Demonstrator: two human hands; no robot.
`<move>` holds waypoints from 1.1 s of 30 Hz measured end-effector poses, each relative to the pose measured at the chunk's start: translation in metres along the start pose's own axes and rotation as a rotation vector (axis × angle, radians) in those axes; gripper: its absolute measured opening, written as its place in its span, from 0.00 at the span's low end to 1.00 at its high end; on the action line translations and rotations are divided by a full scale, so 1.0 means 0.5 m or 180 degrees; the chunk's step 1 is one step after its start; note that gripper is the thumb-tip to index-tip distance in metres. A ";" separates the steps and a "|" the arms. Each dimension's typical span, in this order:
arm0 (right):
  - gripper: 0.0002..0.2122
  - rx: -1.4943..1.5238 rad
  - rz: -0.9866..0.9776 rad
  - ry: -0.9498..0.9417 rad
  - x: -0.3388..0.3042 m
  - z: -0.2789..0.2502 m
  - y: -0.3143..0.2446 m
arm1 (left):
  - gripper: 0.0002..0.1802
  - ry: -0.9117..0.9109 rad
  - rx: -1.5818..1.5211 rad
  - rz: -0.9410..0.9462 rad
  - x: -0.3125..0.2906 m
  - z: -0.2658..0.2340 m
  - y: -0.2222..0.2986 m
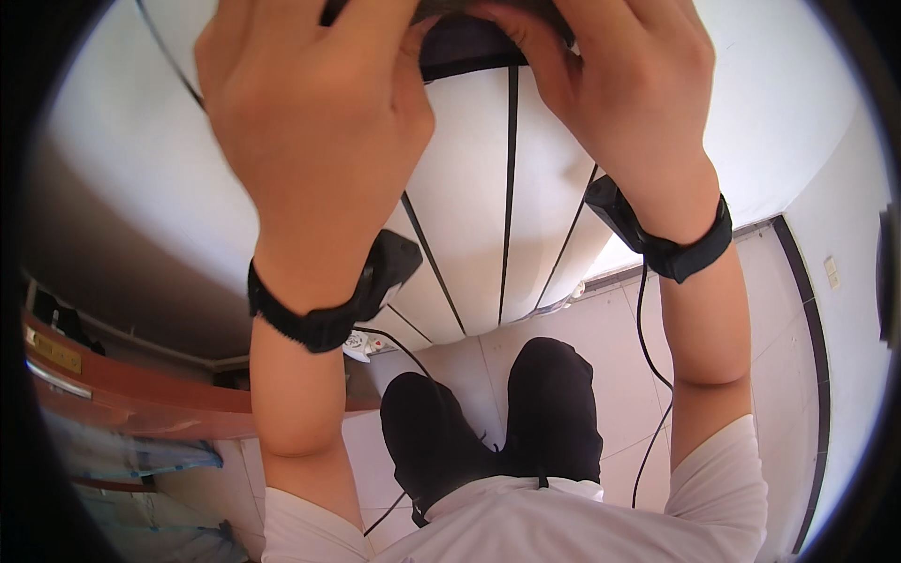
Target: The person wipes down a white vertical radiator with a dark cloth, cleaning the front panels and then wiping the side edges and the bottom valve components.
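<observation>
Both of my hands are raised at the top edge of the view, on either side of a dark, cloth-like piece (474,45) with a straight black lower edge. My left hand (319,113) is closed at its left side, with the thumb against it. At the other side my right hand (638,84) grips it in the same way, fingers bent and thumb turned inward. The upper part of the piece and most fingertips are cut off by the frame, so its exact kind cannot be made out. Each wrist wears a black strap with a small box.
Beyond my hands stands a white surface (460,188) with several dark lines. A reddish-brown wooden piece of furniture (178,403) with clear plastic sheeting (141,450) is at left. Thin black cables (648,347) hang from the wrist boxes. Pale floor tiles meet a wall with a switch (832,272).
</observation>
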State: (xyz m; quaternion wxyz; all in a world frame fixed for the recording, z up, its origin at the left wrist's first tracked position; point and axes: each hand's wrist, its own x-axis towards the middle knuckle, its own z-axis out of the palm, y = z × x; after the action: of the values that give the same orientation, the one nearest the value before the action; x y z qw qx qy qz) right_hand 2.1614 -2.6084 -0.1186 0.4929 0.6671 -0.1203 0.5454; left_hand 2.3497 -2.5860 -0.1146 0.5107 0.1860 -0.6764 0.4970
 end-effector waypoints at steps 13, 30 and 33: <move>0.12 0.1179 0.1005 -0.1750 -0.369 -0.173 -0.287 | 0.20 -0.1785 -0.0589 -0.0427 -0.456 -0.104 0.267; 0.19 -0.0761 0.0019 -0.0689 -0.002 -0.159 0.042 | 0.26 0.0208 0.0013 0.0274 0.027 0.072 0.043; 0.19 -0.0488 0.0054 -0.0355 0.033 -0.138 0.097 | 0.20 -0.0228 -0.0273 -0.0184 0.120 0.068 0.074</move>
State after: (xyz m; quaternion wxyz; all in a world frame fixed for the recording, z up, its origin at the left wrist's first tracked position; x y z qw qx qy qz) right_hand 2.0918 -2.5714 -0.0849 0.5305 0.6557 -0.1946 0.5007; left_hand 2.2798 -2.5839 -0.0796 0.5078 0.2010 -0.7093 0.4457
